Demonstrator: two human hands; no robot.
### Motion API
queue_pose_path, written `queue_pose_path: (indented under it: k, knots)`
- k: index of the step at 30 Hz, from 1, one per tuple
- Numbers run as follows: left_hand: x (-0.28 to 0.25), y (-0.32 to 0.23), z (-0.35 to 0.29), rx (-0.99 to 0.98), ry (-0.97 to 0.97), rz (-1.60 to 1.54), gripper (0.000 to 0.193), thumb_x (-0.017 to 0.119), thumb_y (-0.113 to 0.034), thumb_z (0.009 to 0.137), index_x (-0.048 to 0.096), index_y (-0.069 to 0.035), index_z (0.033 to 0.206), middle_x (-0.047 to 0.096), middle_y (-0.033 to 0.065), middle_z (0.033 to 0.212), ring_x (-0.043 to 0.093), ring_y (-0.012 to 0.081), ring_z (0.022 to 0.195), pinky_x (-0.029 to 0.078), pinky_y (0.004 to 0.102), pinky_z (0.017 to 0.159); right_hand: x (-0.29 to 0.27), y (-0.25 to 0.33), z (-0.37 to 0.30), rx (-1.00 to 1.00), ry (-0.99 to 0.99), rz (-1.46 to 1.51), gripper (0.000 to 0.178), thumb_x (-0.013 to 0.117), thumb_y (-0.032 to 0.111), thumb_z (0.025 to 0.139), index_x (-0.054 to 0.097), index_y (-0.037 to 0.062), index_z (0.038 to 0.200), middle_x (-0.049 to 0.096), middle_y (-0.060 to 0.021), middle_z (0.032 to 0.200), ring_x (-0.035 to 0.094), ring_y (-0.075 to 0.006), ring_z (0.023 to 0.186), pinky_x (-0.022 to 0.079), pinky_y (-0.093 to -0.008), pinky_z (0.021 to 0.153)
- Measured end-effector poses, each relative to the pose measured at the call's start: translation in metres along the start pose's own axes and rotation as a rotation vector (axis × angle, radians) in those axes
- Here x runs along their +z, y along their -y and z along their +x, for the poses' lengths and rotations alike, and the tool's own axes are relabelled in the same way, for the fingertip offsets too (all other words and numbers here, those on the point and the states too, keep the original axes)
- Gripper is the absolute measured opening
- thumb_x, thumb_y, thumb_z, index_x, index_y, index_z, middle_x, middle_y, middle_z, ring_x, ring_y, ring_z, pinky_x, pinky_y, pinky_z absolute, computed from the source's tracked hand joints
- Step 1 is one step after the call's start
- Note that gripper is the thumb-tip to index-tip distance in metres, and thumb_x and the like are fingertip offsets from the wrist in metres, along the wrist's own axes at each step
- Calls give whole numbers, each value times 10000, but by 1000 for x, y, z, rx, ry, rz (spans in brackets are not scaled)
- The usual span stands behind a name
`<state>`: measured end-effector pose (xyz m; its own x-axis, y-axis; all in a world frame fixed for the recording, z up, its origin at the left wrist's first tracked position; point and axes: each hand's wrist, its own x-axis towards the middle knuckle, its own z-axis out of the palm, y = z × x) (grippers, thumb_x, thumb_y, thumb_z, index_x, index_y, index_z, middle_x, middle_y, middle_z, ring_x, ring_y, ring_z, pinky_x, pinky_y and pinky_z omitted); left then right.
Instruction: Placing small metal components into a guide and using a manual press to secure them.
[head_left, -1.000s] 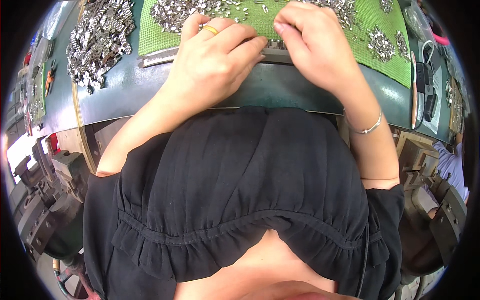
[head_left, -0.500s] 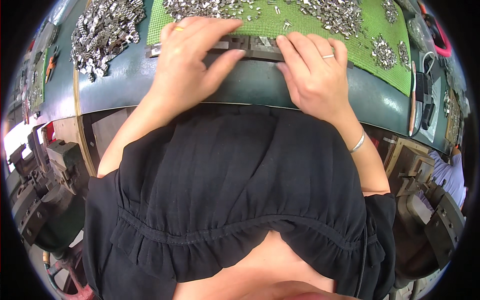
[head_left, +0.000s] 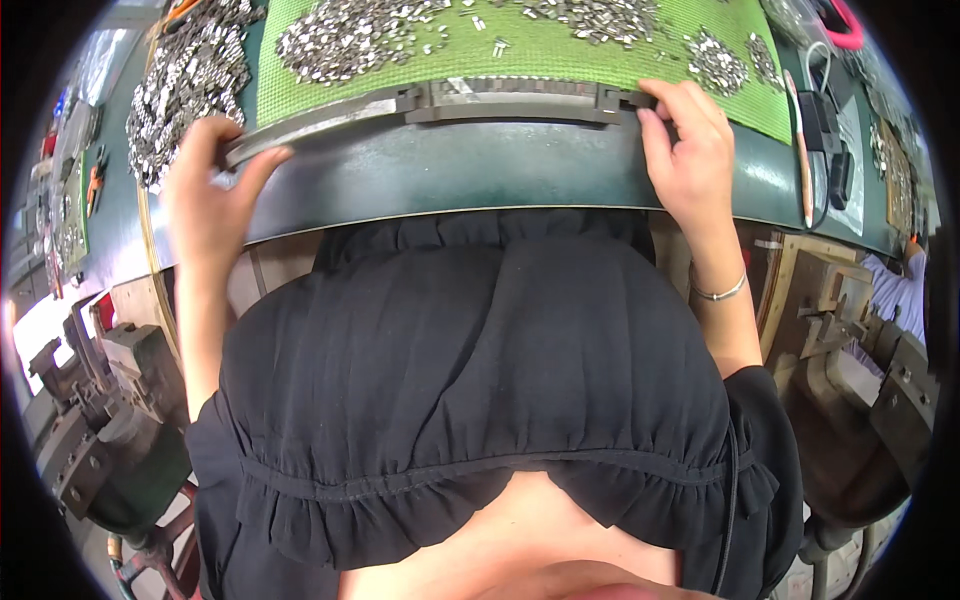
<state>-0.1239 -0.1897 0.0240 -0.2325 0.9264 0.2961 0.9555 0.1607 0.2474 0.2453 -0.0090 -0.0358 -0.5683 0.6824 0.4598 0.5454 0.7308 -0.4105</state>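
Note:
A long dark metal bar fixture [head_left: 330, 117] spans the front of the bench, with two block-like pieces on it and a row of small metal parts [head_left: 545, 87] between them. My left hand [head_left: 207, 200] grips its left end between thumb and fingers; the hand is slightly blurred. At the other end, my right hand [head_left: 692, 150] pinches the tip with thumb and bent fingers. The left end hangs nearer to me than the middle, over the dark green bench top [head_left: 480, 165]. Behind the middle lies a green textured mat [head_left: 475, 62].
Heaps of small shiny metal pieces [head_left: 355, 40] lie on the mat, with smaller heaps [head_left: 717, 62] at right. A larger pile [head_left: 190, 90] sits left of it. Orange-handled pliers [head_left: 95, 185] rest far left. A black device [head_left: 820, 130] with a cable stands at right.
My hands have moved apart from near the middle of the bar fixture to its two ends. The row of small parts and the block-like pieces are now uncovered. The bar's left end has swung nearer.

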Motion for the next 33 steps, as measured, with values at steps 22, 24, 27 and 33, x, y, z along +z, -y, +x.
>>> queue_pose_path:
  k: [22,24,27,33]
  knots:
    - [73,-148,37,519,50,-147,338,797,-191,770,718,-112,1088,628,27,980,610,231,937,405,393,828,-13,-26,34,-93,-138,43,171,746,208,837,732,55,912,661,-84,797,625,-292,762,458,-411,675]
    - [79,-147,39,505,156,-142,397,790,-189,780,694,-119,1159,625,36,992,609,239,937,402,394,834,-6,-35,35,-72,-139,-261,123,747,190,821,753,105,909,643,-55,817,609,-273,825,420,-422,734]
    - [78,-151,57,568,195,-111,396,767,-223,815,685,-116,1187,631,46,1010,605,246,971,404,407,865,-2,-34,36,-62,-64,-358,132,733,153,828,745,120,956,633,-17,830,602,-254,855,387,-403,753]
    - [101,-177,117,790,19,-51,408,642,-322,935,636,-74,1259,629,99,1249,547,312,1237,362,585,1042,1,-26,33,-72,-122,-326,73,713,143,791,660,109,755,627,-30,800,612,-254,837,376,-423,768]
